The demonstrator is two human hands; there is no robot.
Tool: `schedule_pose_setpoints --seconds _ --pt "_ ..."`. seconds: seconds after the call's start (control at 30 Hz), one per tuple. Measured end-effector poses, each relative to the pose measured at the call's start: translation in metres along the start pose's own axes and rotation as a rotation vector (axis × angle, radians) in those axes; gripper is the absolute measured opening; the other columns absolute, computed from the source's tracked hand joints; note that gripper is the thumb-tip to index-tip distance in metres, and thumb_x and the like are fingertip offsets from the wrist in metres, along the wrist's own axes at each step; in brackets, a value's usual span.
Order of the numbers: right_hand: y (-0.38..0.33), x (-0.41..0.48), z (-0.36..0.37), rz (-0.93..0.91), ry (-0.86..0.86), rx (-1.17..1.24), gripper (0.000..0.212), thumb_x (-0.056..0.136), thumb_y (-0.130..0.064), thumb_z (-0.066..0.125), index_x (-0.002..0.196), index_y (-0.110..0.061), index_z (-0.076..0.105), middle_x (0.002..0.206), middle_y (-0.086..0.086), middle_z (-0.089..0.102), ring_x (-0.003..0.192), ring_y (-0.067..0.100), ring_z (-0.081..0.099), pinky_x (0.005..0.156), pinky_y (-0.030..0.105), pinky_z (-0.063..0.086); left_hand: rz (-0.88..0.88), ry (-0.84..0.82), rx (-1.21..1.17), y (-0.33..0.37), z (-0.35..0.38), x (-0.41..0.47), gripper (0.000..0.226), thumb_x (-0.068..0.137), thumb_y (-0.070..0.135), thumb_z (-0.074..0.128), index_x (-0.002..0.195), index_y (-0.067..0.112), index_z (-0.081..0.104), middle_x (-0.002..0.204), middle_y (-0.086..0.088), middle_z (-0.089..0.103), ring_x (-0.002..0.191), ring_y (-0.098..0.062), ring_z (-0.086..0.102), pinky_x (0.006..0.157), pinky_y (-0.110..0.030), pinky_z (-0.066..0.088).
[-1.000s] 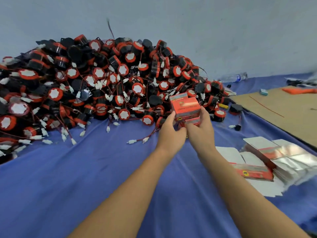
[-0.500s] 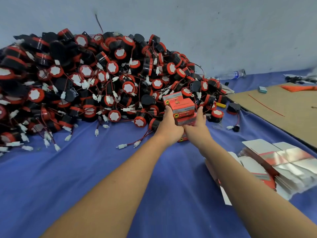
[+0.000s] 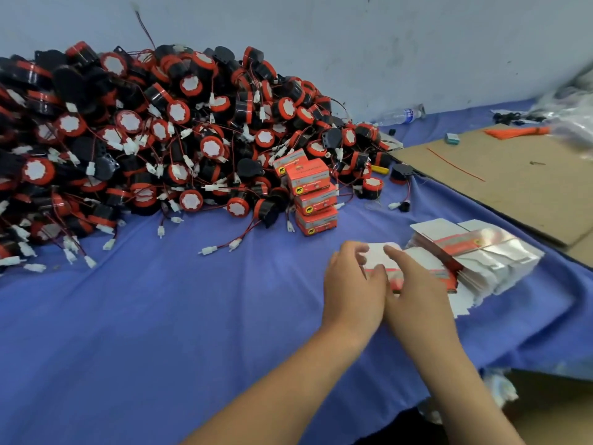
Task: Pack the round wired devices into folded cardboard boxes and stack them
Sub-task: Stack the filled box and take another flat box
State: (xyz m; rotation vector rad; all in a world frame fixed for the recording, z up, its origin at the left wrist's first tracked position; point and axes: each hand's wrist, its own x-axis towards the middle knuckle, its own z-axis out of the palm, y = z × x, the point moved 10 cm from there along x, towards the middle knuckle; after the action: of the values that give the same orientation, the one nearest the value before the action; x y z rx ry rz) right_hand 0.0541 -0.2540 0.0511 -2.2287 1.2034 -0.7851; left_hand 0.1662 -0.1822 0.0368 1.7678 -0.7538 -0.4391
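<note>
A big heap of round black-and-red wired devices (image 3: 179, 139) covers the far left of the blue cloth. At its right edge stands a stack of closed orange cardboard boxes (image 3: 316, 200), three high, with one more box behind the top. Nearer to me, my left hand (image 3: 353, 284) and my right hand (image 3: 417, 293) meet on a flat white-and-orange box blank (image 3: 377, 256). The left thumb and fingers pinch its near edge. The right index finger lies along its top, and the other right fingers are hidden.
A pile of flat box blanks (image 3: 475, 252) lies just right of my hands. A sheet of brown cardboard (image 3: 513, 181) covers the far right, with a plastic bottle (image 3: 399, 116) by the wall. Loose white connectors trail off the heap onto the blue cloth (image 3: 160, 316).
Both hands have let go of the orange box, left it on top of the stack, and drawn back toward me and to the right onto a flat blank.
</note>
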Motion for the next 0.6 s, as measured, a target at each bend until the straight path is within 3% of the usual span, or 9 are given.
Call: schedule_pose_setpoints --seconds 0.03,0.1,0.27,0.37,0.5,0.6 --pt "0.009 -0.009 -0.005 0.037 0.038 -0.108 0.048 0.092 -0.018 0.065 0.140 -0.021 0.061 0.127 0.006 0.069 0.121 0.031 0.060 0.090 0.040 0.044 -0.060 -0.016 0.045 -0.011 0.007 -0.006 0.028 0.091 0.023 0.068 0.117 0.019 0.058 0.114 -0.002 0.064 0.107 -0.021 0.062 0.093 -0.037 0.051" --pt "0.023 -0.026 -0.001 0.092 0.059 -0.275 0.043 0.096 -0.028 0.063 0.138 -0.020 0.063 0.143 0.003 0.060 0.135 0.029 0.050 0.103 0.044 0.037 -0.199 -0.082 0.144 -0.032 0.023 -0.014 0.032 0.092 0.038 0.069 0.109 0.015 0.056 0.112 -0.006 0.066 0.107 -0.025 0.062 0.087 -0.038 0.050" --pt "0.034 -0.032 0.004 0.092 0.094 -0.256 0.042 0.100 -0.024 0.059 0.140 -0.012 0.061 0.149 0.009 0.055 0.139 0.033 0.046 0.112 0.048 0.031 -0.321 -0.084 0.018 -0.046 0.034 -0.015 0.029 0.089 0.043 0.072 0.079 0.020 0.057 0.087 0.000 0.069 0.089 -0.024 0.066 0.069 -0.034 0.052" --pt "0.034 -0.031 0.004 0.084 0.085 -0.252 0.041 0.100 -0.021 0.055 0.139 -0.012 0.062 0.149 0.007 0.055 0.142 0.033 0.043 0.120 0.056 0.021 -0.300 0.004 -0.003 -0.050 0.020 -0.011 0.021 0.091 0.034 0.073 0.082 0.015 0.067 0.086 -0.001 0.072 0.084 -0.029 0.071 0.078 -0.043 0.060" --pt "0.037 -0.029 0.015 0.066 -0.037 -0.286 0.048 0.105 -0.026 0.041 0.152 -0.017 0.047 0.163 -0.001 0.038 0.156 0.025 0.020 0.124 0.057 0.006 -0.387 0.008 -0.188 -0.065 0.015 -0.013 0.019 0.089 0.029 0.077 0.077 0.016 0.072 0.066 0.005 0.069 0.061 -0.017 0.064 0.071 -0.037 0.060" --pt "0.035 -0.029 0.018 0.050 -0.094 -0.305 0.050 0.105 -0.031 0.042 0.153 -0.019 0.044 0.165 -0.004 0.033 0.157 0.023 0.015 0.124 0.058 0.005 -0.423 -0.042 -0.223 -0.067 0.023 -0.015 0.018 0.083 0.029 0.084 0.087 0.016 0.072 0.084 0.000 0.075 0.074 -0.018 0.071 0.081 -0.040 0.064"
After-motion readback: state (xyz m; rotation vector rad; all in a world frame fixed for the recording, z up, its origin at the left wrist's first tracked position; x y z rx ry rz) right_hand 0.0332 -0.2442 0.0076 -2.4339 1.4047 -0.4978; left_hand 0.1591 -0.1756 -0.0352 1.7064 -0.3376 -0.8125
